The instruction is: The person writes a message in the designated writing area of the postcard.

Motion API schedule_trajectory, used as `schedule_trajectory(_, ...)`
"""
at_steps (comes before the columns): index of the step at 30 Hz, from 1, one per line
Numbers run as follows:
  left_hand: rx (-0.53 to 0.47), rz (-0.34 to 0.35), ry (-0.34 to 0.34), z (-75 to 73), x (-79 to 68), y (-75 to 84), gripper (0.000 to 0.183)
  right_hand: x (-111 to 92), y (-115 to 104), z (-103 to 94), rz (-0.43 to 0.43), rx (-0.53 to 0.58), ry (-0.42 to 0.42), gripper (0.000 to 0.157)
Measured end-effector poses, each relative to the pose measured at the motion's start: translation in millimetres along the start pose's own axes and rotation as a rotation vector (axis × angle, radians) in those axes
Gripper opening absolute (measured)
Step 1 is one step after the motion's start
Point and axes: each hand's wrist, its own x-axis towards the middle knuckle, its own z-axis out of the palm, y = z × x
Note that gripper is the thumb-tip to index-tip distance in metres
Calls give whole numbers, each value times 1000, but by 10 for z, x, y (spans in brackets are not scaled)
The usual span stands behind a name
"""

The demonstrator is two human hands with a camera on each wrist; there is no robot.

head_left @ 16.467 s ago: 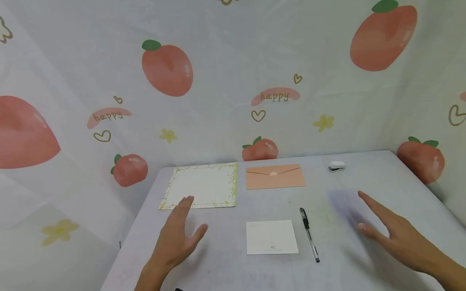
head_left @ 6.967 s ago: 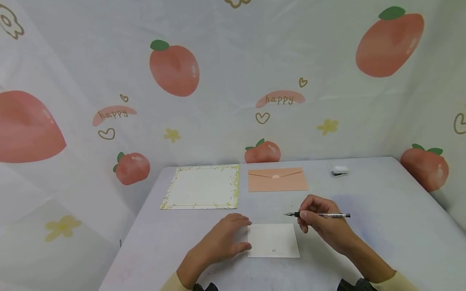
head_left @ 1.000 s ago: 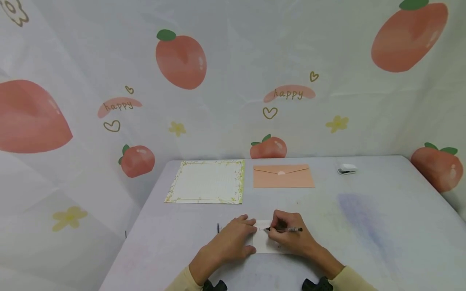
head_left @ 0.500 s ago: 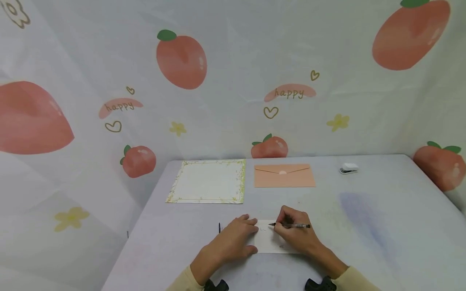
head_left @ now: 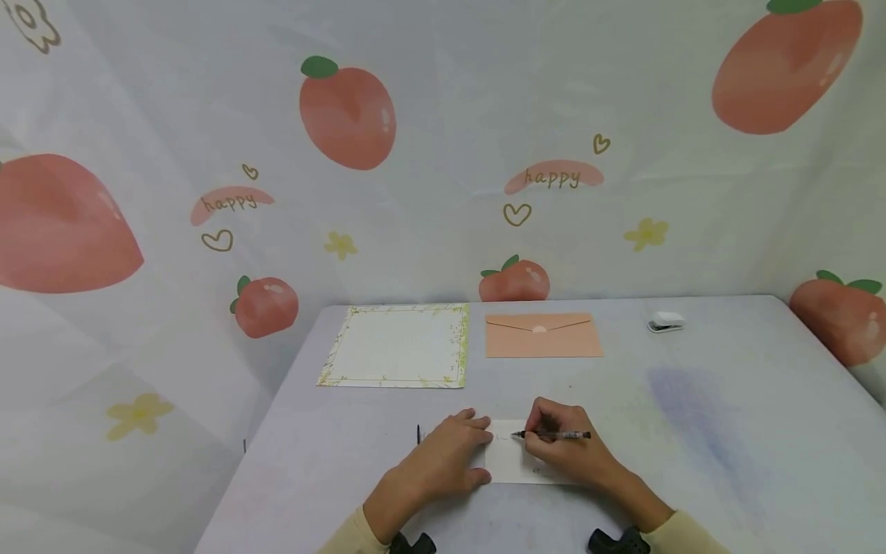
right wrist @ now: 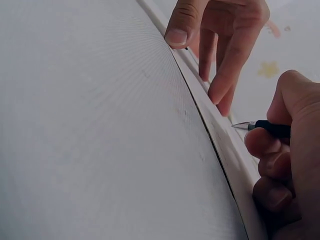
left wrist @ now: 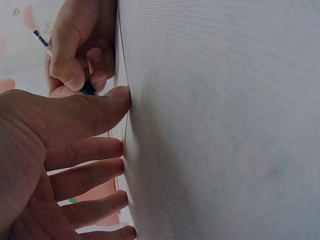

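A small white card (head_left: 508,464) lies on the table in front of me. My left hand (head_left: 443,460) rests at its left edge, thumb and spread fingertips touching it, as the left wrist view also shows. My right hand (head_left: 573,454) covers the card's right part and pinches a clear-barrelled gel pen (head_left: 569,435). In the right wrist view the bare metal tip of the pen (right wrist: 272,128) points at the card; contact is hard to tell. Faint handwritten marks stand at the card's upper left. Just left of my left hand is a slim black piece (head_left: 418,434), seemingly the pen's cap.
A sheet of letter paper (head_left: 394,346) with a yellow-green floral border lies at the back left. Beside it is a peach envelope (head_left: 544,342), flap side up. A small white stapler (head_left: 667,322) sits at the back right. A peach-patterned cloth hangs behind the table.
The capped pen once lay right of the card with both hands apart; later my right hand held it uncapped. Within the last second its tip shifted slightly right, and marks appeared on the card.
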Motion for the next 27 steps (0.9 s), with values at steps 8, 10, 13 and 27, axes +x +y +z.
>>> schedule_trajectory(8, -8, -7, -8, -16, 1, 6, 53, 6, -26, 25, -30, -49, 4, 35)
schedule_trajectory(10, -9, -8, -10, -17, 2, 7, 53, 7, -30, 29, -36, -61, 5, 35)
schedule_trajectory(13, -7, -6, -9, -13, 2, 5, 53, 7, -33, 33, -45, -74, 11, 35)
schedule_trajectory(27, 8, 15, 5, -12, 3, -1, 52, 9, -42, 31, -61, -68, 14, 35)
